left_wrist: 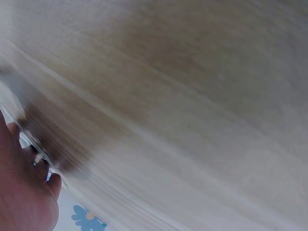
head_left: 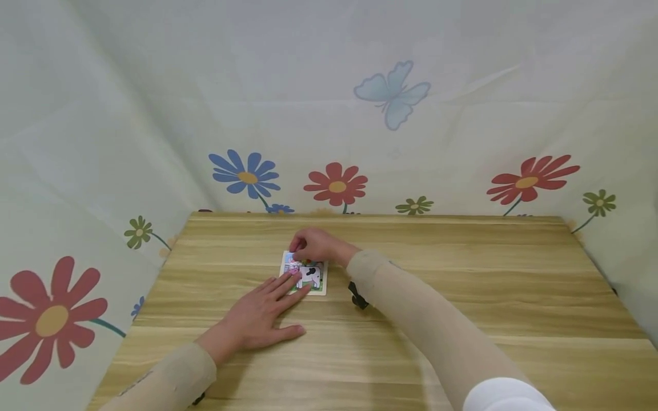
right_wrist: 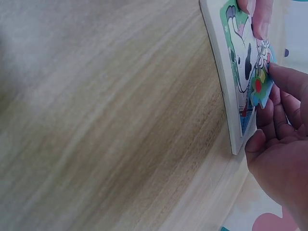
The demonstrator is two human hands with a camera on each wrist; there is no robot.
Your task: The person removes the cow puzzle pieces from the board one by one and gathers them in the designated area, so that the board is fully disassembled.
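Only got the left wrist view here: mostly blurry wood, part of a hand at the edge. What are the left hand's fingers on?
Observer: Head view shows the left hand reaching in with its fingers on a small cow board.
Operator: Right hand busy or idle?
Observer: Busy. In the right wrist view, the right hand holds a colourful puzzle piece.
Operator: Which part of the board is it working at?
Observer: The far edge, as the head view shows; the left hand comes in from the near left.
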